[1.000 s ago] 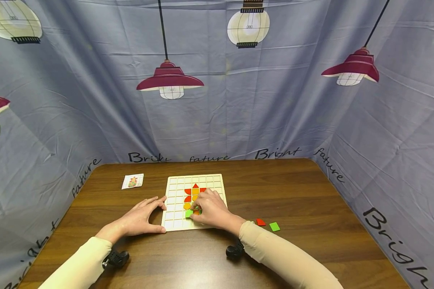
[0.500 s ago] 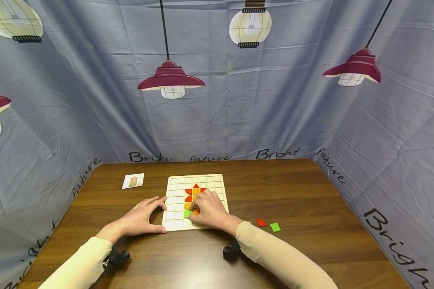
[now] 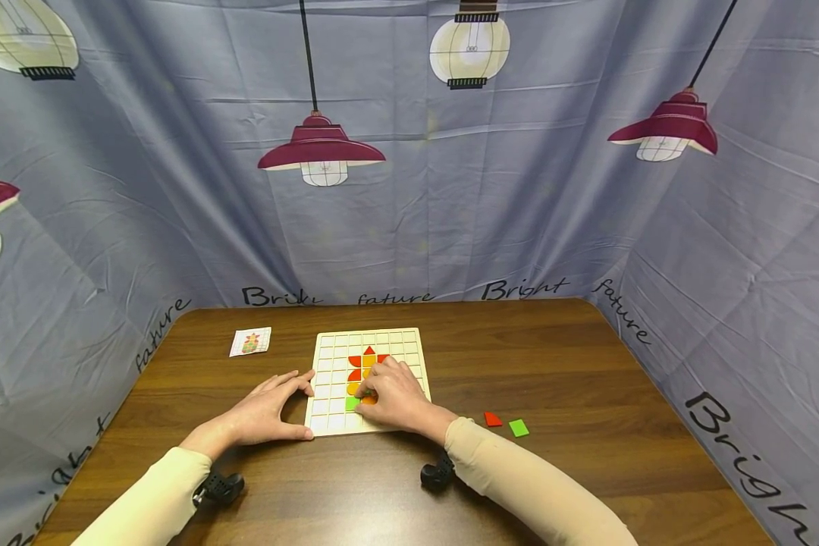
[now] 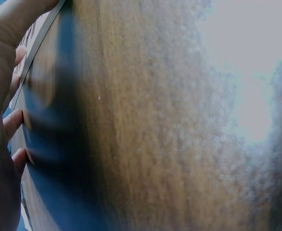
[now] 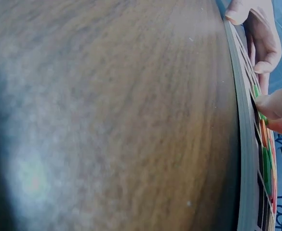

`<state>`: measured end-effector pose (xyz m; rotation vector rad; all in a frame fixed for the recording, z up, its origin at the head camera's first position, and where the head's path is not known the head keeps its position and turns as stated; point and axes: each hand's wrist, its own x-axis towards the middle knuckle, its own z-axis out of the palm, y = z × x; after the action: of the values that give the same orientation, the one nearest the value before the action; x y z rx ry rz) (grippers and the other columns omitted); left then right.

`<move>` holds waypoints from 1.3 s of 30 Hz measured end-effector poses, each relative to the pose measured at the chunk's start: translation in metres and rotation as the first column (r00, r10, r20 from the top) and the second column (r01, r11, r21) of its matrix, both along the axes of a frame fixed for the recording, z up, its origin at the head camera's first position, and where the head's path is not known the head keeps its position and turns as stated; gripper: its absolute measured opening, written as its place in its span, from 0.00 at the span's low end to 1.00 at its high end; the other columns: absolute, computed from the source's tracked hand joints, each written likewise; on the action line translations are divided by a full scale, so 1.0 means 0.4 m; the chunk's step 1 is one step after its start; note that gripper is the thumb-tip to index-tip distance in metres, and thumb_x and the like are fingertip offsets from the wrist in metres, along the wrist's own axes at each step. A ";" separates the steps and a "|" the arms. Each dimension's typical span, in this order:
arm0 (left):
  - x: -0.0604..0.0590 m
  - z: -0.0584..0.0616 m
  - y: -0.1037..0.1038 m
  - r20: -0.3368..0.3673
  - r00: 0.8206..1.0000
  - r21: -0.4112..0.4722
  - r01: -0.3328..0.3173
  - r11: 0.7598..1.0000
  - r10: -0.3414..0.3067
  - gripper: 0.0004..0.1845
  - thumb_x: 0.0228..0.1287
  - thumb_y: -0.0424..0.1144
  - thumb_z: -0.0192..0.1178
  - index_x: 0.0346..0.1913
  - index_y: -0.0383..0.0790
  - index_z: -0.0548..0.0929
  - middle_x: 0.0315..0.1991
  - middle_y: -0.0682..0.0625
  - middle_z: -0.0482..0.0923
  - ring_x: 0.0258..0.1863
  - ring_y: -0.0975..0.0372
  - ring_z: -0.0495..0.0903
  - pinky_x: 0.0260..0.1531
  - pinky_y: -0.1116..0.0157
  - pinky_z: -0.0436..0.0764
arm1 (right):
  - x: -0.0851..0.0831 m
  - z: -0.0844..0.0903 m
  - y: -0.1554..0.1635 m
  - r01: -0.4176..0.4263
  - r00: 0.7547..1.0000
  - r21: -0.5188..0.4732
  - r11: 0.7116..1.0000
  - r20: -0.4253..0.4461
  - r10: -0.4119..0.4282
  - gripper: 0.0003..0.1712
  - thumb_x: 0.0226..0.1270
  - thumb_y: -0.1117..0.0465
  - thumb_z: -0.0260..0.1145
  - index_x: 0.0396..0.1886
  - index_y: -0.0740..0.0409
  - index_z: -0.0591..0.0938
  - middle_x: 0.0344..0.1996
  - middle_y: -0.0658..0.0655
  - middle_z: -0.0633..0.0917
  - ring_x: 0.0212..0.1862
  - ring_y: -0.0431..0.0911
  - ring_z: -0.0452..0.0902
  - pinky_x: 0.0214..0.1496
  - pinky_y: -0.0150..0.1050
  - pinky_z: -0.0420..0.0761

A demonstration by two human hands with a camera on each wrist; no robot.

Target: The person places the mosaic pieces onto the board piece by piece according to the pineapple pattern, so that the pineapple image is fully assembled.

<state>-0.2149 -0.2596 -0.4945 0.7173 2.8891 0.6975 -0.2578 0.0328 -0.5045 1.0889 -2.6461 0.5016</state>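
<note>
While left hand rests open steadying the board, right hand pinches an orange tile, orientation hidden.

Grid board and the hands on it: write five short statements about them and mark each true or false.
1. The right hand rests on the grid board, fingertips at the coloured tiles. True.
2. The left hand lies flat in the middle of the board. False: it is at the board's left edge, thumb by the near left corner.
3. A loose red tile and a loose green tile lie on the table to the right of the board. True.
4. The small picture card lies on top of the board. False: it lies on the table, left of the board.
5. Every square of the board holds a tile. False: most squares are bare.
</note>
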 end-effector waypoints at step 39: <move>0.004 0.000 -0.002 -0.014 1.000 0.013 0.020 1.000 -0.020 0.34 0.51 0.68 0.72 0.54 0.53 0.76 0.77 0.45 0.63 0.76 0.40 0.59 0.71 0.33 0.54 | 0.027 0.049 0.573 0.032 0.976 -0.019 0.999 0.217 -0.027 0.13 0.61 0.49 0.77 0.46 0.39 0.90 0.40 0.34 0.83 0.47 0.39 0.71 0.50 0.45 0.72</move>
<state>-0.2134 -0.2602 -0.4945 0.7547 2.8883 0.7127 -0.2469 0.2621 -0.4848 1.0398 -2.8303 0.6787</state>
